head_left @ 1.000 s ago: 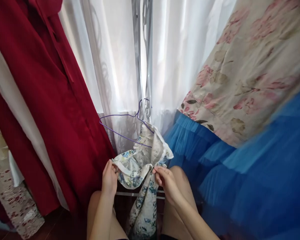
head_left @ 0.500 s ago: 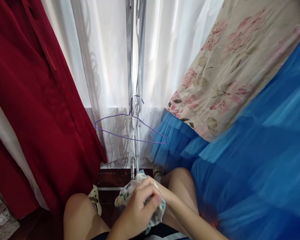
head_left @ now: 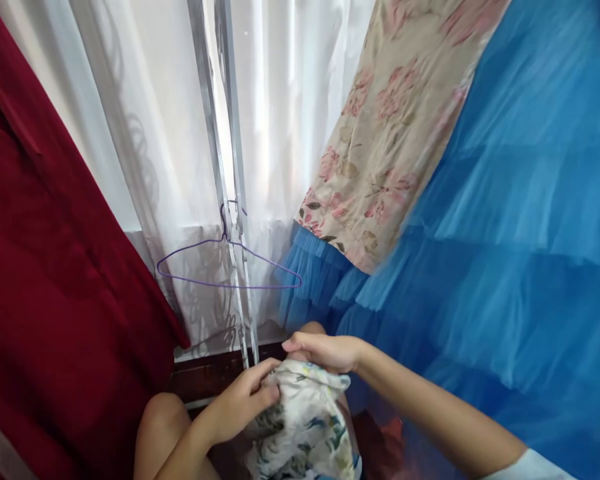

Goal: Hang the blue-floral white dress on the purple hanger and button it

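Note:
A crumpled white cloth [head_left: 315, 427] with a blue, green and yellow floral print hangs between my knees at the bottom centre; its folds hide what kind of garment it is. My left hand [head_left: 247, 400] pinches its upper left edge between thumb and fingers. Along the top edge, my right hand [head_left: 325, 351] is closed on the fabric, palm turned inward, with some fingers hidden behind it. Beyond both hands, a bare purple wire hanger [head_left: 230, 287] hangs from a metal stand [head_left: 233, 167].
A long red garment [head_left: 65, 267] hangs at the left. To the right are a beige floral garment [head_left: 375, 153] and a tiered blue tulle skirt [head_left: 490, 280]. White curtains [head_left: 175, 133] cover the back. A dark reddish floor [head_left: 200, 383] shows below.
My hands have moved from close together over the bunched cloth to apart, and the cloth is spread more open. The view has shifted right, so the hanger appears further left.

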The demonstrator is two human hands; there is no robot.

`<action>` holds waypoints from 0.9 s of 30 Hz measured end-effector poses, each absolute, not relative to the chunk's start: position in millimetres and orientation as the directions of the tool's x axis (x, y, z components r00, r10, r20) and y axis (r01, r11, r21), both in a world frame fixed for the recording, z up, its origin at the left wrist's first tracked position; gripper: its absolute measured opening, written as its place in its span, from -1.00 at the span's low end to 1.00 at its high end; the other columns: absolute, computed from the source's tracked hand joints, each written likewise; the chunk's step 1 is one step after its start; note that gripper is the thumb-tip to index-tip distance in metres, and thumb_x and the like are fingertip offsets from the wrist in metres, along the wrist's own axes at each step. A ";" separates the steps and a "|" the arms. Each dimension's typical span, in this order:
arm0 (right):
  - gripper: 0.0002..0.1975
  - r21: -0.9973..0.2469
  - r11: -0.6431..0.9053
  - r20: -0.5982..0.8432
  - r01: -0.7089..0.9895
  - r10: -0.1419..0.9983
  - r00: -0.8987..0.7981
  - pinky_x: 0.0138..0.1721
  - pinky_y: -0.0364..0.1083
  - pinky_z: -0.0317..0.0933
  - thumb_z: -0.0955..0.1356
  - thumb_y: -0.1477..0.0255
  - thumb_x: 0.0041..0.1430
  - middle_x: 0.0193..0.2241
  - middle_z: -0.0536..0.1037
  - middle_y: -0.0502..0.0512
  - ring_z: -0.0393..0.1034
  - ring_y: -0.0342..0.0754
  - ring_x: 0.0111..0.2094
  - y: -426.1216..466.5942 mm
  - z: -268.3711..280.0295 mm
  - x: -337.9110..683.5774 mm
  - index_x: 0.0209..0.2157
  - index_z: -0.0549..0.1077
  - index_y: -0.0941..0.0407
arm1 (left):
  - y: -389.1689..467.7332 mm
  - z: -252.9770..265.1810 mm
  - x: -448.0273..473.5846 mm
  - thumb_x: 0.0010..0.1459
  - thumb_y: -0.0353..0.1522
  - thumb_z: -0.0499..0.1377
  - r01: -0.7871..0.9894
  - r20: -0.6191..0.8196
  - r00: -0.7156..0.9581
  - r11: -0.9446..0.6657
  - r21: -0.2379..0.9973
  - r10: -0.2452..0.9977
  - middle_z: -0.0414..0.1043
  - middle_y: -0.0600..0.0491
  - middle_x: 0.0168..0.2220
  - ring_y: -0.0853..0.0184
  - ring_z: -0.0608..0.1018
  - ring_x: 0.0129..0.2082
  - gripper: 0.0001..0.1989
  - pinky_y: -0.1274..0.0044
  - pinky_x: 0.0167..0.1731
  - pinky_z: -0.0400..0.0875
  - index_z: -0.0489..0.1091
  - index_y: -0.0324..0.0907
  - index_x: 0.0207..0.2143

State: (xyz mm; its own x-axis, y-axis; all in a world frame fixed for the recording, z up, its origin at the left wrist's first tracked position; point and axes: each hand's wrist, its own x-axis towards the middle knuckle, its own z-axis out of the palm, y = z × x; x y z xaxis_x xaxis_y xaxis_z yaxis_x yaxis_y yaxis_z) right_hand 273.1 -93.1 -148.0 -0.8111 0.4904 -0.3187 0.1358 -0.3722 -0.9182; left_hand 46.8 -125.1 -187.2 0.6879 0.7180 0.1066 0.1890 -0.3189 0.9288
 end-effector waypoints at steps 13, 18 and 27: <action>-0.86 -0.956 0.289 0.285 -0.043 0.888 -0.362 -0.58 -0.25 0.13 0.36 0.53 -0.19 -0.62 0.49 -0.05 0.28 -0.20 -0.61 71.1 -72.2 305.4 -0.47 0.53 0.15 | -98.9 -155.0 28.6 0.23 -0.19 0.15 0.547 0.467 0.213 -0.501 0.671 0.858 0.28 0.17 -0.48 0.40 0.37 -0.47 -0.80 0.62 -0.43 0.20 0.32 -0.13 -0.31; -0.58 -0.991 0.120 0.135 -0.064 0.809 -0.573 -0.47 -0.21 0.31 0.38 0.53 -0.08 -0.47 0.58 0.00 0.43 -0.13 -0.49 84.6 -68.5 266.9 -0.10 0.53 0.14 | -88.2 -162.0 -11.0 0.21 -0.11 0.15 0.510 0.411 0.177 -0.440 0.739 0.894 0.09 0.17 -0.52 0.45 0.22 -0.50 -0.65 0.64 -0.52 0.12 0.25 -0.19 -0.46; -0.54 -0.998 0.042 0.062 -0.046 0.758 -0.649 -0.55 -0.24 0.33 0.41 0.53 0.06 -0.42 0.63 0.07 0.48 -0.15 -0.54 64.2 -59.9 274.6 0.05 0.48 0.16 | -32.5 -163.0 -150.1 0.22 -0.12 0.07 0.765 0.135 0.460 -0.469 0.442 0.877 0.46 0.13 -0.44 0.27 0.48 -0.38 -0.70 0.23 0.16 0.22 0.44 -0.11 -0.39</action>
State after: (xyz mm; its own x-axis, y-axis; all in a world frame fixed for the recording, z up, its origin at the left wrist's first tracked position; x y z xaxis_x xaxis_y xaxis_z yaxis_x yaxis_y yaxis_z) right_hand 274.6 64.2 -59.9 -0.6491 0.7582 0.0617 -0.0459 0.0419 -0.9981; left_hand -150.1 -32.5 -163.0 0.4604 0.8775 0.1345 0.7649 -0.4690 0.4416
